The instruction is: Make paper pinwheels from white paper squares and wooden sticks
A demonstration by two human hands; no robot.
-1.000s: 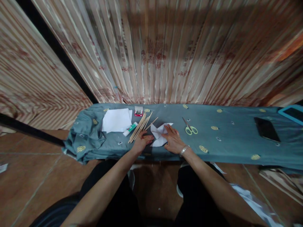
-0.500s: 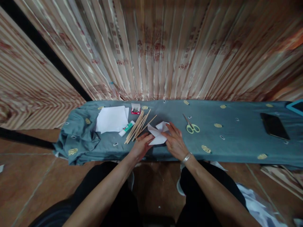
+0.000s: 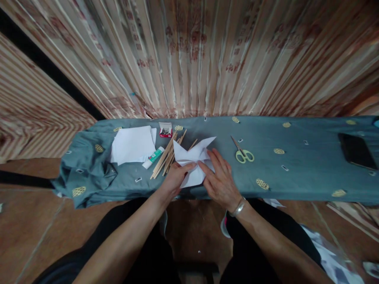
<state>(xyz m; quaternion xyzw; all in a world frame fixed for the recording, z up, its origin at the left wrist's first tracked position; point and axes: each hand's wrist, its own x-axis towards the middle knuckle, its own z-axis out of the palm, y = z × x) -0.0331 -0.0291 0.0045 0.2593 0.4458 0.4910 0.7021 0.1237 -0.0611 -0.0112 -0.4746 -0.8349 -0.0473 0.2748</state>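
A white folded paper (image 3: 191, 157) with pointed flaps lies near the front edge of a bench covered in grey-blue cloth (image 3: 296, 173). My left hand (image 3: 174, 179) holds the paper's left side, thumb on top. On the paper's right side rests my right hand (image 3: 220, 179), fingers spread and pressing down; a metal bangle sits on that wrist. A bundle of thin wooden sticks (image 3: 166, 157) lies just left of the paper, partly under its edge.
White paper sheets (image 3: 132, 144), a glue stick (image 3: 152, 157) and a small red box (image 3: 165, 130) lie at the left. Yellow-handled scissors (image 3: 242, 152) sit right of my hands, a black phone (image 3: 357, 152) far right. A striped curtain hangs behind the bench.
The paper has been opened out and lifted, its flaps now reaching further back over the sticks. Both hands have shifted slightly nearer on it; the view has tilted down.
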